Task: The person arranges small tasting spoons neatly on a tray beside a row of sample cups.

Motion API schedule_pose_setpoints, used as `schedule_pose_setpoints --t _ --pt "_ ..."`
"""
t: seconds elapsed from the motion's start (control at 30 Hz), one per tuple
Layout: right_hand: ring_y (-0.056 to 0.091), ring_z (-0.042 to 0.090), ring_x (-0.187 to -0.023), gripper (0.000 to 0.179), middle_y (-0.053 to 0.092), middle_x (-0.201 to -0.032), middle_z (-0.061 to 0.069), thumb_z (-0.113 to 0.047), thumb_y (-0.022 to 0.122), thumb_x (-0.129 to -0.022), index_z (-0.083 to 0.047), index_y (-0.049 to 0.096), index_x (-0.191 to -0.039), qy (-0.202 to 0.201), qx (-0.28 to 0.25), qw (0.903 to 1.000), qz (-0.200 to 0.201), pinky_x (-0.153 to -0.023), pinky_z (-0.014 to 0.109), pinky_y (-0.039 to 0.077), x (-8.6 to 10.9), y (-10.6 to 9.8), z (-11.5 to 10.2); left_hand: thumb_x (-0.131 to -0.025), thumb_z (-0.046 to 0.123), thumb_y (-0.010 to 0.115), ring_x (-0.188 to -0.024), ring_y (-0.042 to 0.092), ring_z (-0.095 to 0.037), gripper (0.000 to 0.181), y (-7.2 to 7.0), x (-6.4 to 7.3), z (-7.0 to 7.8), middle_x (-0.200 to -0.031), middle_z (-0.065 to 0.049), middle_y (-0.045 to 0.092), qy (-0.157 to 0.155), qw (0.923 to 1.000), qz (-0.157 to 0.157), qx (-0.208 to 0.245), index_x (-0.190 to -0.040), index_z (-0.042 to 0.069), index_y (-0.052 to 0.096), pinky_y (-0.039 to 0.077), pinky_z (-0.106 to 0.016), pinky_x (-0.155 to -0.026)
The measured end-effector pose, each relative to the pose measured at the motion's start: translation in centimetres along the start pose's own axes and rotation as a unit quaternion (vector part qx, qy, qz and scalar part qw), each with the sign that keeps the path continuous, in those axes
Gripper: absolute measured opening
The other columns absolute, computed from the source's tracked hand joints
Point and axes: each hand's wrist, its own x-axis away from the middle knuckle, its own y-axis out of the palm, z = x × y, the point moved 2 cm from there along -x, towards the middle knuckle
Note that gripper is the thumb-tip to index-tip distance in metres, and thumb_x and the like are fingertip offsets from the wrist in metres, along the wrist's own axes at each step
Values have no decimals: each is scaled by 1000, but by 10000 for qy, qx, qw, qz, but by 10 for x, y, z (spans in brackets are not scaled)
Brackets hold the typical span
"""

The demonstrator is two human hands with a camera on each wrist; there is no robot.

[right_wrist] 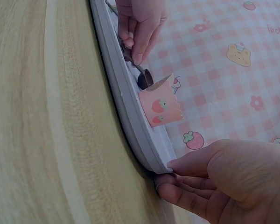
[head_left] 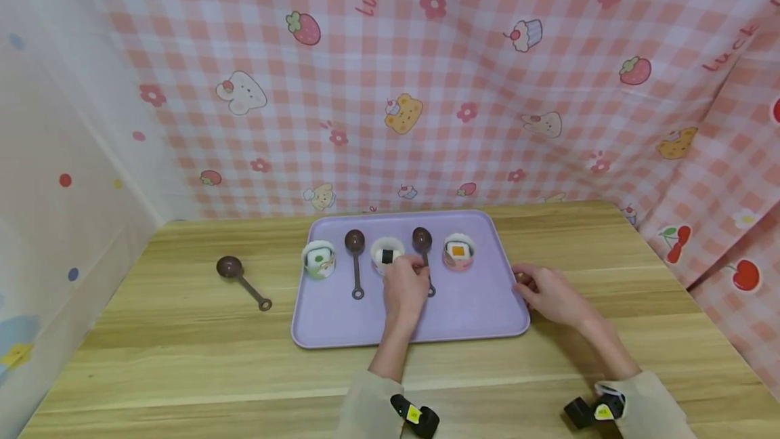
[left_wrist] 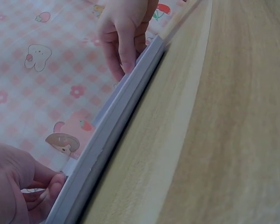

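A lilac tray (head_left: pixel 475 307) lies on the wooden table, and my right hand (head_left: pixel 553 295) grips its right edge. In the right wrist view the thumb is on top of the rim, with fingers beneath. Over the tray, my left hand (head_left: pixel 405 290) pinches the handle of the right-hand brown spoon (head_left: pixel 422 238), which has a deep round bowl. Just left of those fingertips stands a middle paper cup (head_left: pixel 376 264), partly covered by the hand, holding a white block with a black band (head_left: pixel 386 257). Another brown spoon (head_left: pixel 355 242) lies farther left on the tray.
A green-patterned cup (head_left: pixel 319 269) with a white and green block stands at the tray's left. To the right is a pink cup (head_left: pixel 458 263) with a white and orange block. A third brown spoon (head_left: pixel 230 267) lies on the table (head_left: pixel 152 351); a checked curtain (head_left: pixel 365 87) hangs behind.
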Motion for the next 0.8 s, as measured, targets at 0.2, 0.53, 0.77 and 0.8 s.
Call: schedule_pose_setpoints --t 0.2,0.53,0.77,0.8 --pt "61 12 -69 28 67 -82 6 3 62 -95 16 60 -120 22 -30 10000 -35 -56 25 54 0 0 0 -84 6 77 -72 69 -23 5 0 1 1 -75 -2 73 12 10000 25 -74 -86 9 80 57 -41 -66" --pt "62 11 -67 28 68 -81 7 4 63 -94 17 60 -118 -60 -5 10000 19 -55 25 54 0 0 0 -86 7 77 -70 70 -24 7 2 3 1 -78 -6 75 178 9994 151 -237 -91 6 81 57 -40 -64" --pt "62 11 -68 28 68 -81 7 4 62 -94 17 59 -119 -34 -47 10000 -28 -55 25 54 0 1 1 -87 9 77 -76 72 -30 8 2 3 1 -85 -9 76 232 9988 206 -387 -94 7 81 57 -44 -65" --pt "62 11 -68 28 68 -81 7 4 62 -94 17 59 -119 -33 -43 10000 -28 -55 25 54 0 1 1 -87 9 77 -76 72 -30 8 2 3 1 -85 -9 76 240 9987 205 -389 -93 7 81 57 -44 -65"
